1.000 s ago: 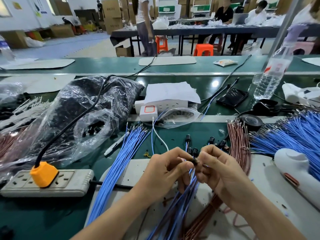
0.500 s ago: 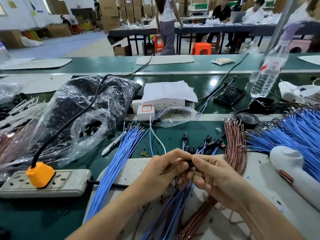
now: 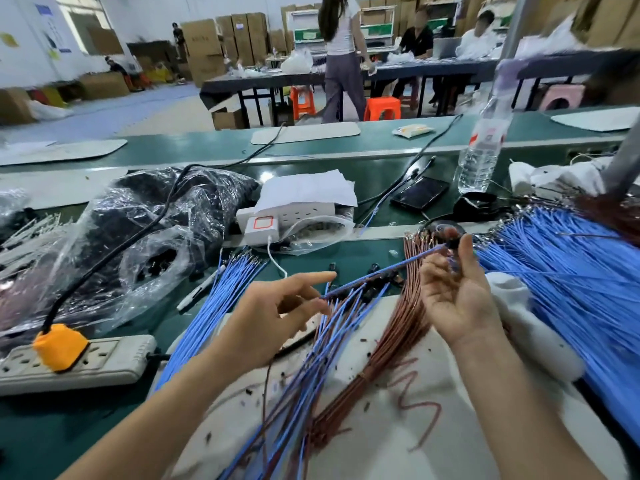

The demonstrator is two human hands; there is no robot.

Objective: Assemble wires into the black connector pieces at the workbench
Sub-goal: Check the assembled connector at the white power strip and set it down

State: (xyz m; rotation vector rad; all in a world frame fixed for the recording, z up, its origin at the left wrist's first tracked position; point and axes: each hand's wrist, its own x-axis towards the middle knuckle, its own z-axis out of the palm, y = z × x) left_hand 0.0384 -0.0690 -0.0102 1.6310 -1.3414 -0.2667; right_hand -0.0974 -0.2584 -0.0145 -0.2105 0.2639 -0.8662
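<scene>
My right hand (image 3: pixel 457 303) pinches a black connector (image 3: pixel 453 243) at its fingers' tips. Its blue wire (image 3: pixel 381 271) reaches my left hand (image 3: pixel 273 317), fingers half-spread, grip unclear. Wired connectors (image 3: pixel 374 291) lie between; many unwired bundles (image 3: pixel 571 278) remain beyond.

I count two hands, left hand (image 3: pixel 277 320) and right hand (image 3: pixel 453 296), and one black connector (image 3: pixel 452 243) pinched in the right. One water bottle (image 3: pixel 483 147) at one o'clock, one phone (image 3: pixel 420 192). Two power strips: grey power strip (image 3: pixel 104 358) at eight o'clock, white power strip (image 3: pixel 294 211) at twelve. One orange plug (image 3: pixel 60 346).
</scene>
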